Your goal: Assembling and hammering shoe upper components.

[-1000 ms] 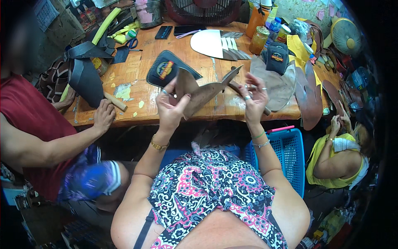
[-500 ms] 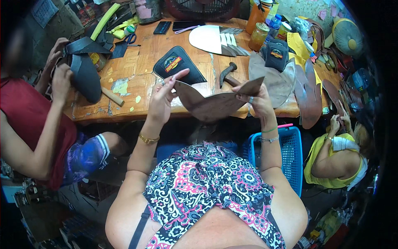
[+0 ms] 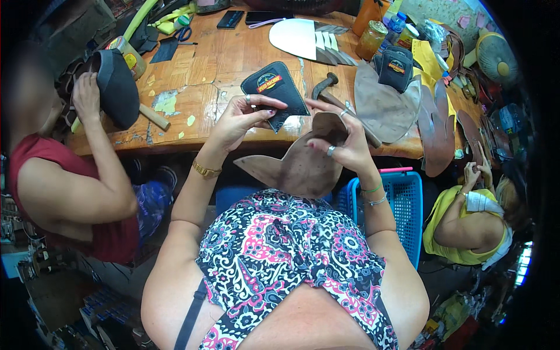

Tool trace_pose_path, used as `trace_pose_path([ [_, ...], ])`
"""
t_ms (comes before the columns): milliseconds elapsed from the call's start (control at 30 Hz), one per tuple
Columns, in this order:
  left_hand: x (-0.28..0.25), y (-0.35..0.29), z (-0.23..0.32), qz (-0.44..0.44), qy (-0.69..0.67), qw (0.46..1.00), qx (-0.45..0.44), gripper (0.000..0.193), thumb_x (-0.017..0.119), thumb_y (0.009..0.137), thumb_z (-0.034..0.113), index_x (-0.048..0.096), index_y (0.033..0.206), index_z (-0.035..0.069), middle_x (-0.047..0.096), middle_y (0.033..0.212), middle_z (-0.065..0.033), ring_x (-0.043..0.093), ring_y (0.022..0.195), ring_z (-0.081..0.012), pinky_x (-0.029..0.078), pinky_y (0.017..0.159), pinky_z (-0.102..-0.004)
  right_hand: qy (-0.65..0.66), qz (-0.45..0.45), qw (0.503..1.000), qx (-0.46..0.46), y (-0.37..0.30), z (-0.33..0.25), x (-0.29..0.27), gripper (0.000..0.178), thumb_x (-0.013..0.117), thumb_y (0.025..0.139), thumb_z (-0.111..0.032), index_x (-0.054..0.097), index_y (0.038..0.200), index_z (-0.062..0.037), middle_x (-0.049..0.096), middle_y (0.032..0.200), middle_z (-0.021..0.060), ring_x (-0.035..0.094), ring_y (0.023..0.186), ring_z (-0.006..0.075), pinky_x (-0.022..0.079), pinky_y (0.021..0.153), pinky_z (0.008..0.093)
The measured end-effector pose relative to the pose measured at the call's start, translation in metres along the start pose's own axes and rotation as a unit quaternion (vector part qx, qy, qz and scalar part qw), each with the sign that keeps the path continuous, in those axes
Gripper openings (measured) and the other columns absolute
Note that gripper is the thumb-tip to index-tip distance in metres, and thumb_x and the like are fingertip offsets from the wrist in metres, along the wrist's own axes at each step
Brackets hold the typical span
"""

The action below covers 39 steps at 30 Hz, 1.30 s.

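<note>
The left hand (image 3: 248, 119) is held with thumb and fingers narrowly spaced before a black leather piece (image 3: 286, 93); whether it is gripped cannot be told. The brown leather piece (image 3: 303, 170) is held off the front edge of the table (image 3: 213, 67) by the right hand (image 3: 345, 140), one point directed left, its long axis slanting up rightward. Amber contents are seen in a jar (image 3: 371, 39). A blue basket (image 3: 413, 195) is placed below.

Workshop, leatherwork. Hammer (image 3: 335, 99) lies just beyond right hand (image 3: 352, 144); cut leather pieces (image 3: 438, 133) lie farther right, on wooden bench (image 3: 213, 64).
</note>
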State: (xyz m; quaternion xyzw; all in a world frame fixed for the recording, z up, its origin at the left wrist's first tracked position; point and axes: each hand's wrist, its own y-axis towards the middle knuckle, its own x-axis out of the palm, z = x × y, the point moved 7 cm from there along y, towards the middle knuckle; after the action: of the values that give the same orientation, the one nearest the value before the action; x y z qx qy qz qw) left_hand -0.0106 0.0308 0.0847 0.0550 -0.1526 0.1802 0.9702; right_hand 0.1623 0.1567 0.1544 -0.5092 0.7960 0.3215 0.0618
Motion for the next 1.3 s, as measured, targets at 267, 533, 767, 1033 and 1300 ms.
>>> trace_pose_path([
  [267,0.011,-0.011,0.007,-0.004,0.111,0.994,-0.004,0.024,0.065,0.097,0.003,0.074,0.119,0.0,0.075,0.116,-0.0107,0.071,0.099,-0.0131,0.059,0.089,-0.0281,0.114,-0.041,0.991,0.063,0.006,0.025,0.011,0.045,0.093,0.068,-0.004,0.072,0.107,0.0001,0.077,0.102,0.0058,0.071,0.095,0.0126,0.056,0.086,0.0296],
  [533,0.022,-0.021,0.017,-0.051,0.131,0.99,-0.017,0.038,0.055,0.097,0.004,0.067,0.132,0.0,0.073,0.117,-0.0087,0.066,0.1,-0.0099,0.052,0.093,-0.0253,0.084,-0.034,0.994,0.063,0.011,0.03,0.011,0.039,0.092,0.069,-0.005,0.072,0.103,0.0005,0.078,0.096,0.0056,0.07,0.087,0.0124,0.056,0.08,0.0302],
  [767,0.013,-0.026,0.01,-0.085,0.15,0.983,-0.059,0.053,0.062,0.086,0.007,0.06,0.138,-0.003,0.067,0.131,-0.0126,0.068,0.099,-0.0105,0.053,0.093,-0.0269,0.067,-0.03,0.992,0.108,0.018,0.042,0.014,0.039,0.097,0.063,-0.012,0.072,0.091,-0.0005,0.073,0.087,0.0042,0.068,0.081,0.0121,0.054,0.075,0.0301],
  [1033,0.015,-0.027,0.006,-0.078,0.136,0.987,-0.033,0.063,0.075,0.077,0.009,0.062,0.137,-0.001,0.07,0.108,-0.0063,0.066,0.087,-0.0067,0.052,0.083,-0.0229,0.058,-0.021,0.987,0.146,0.023,0.052,0.012,0.048,0.1,0.06,-0.016,0.069,0.092,0.0011,0.071,0.085,0.0017,0.064,0.08,0.0088,0.053,0.073,0.0287],
  [1300,0.016,-0.026,0.007,-0.053,0.155,0.986,-0.017,0.06,0.075,0.075,0.002,0.065,0.134,0.0,0.073,0.095,-0.0039,0.065,0.08,-0.0037,0.053,0.078,-0.0203,0.091,-0.013,0.982,0.166,0.023,0.059,0.012,0.047,0.099,0.059,-0.014,0.069,0.092,0.0026,0.071,0.086,0.0024,0.064,0.08,0.0097,0.053,0.074,0.0286],
])
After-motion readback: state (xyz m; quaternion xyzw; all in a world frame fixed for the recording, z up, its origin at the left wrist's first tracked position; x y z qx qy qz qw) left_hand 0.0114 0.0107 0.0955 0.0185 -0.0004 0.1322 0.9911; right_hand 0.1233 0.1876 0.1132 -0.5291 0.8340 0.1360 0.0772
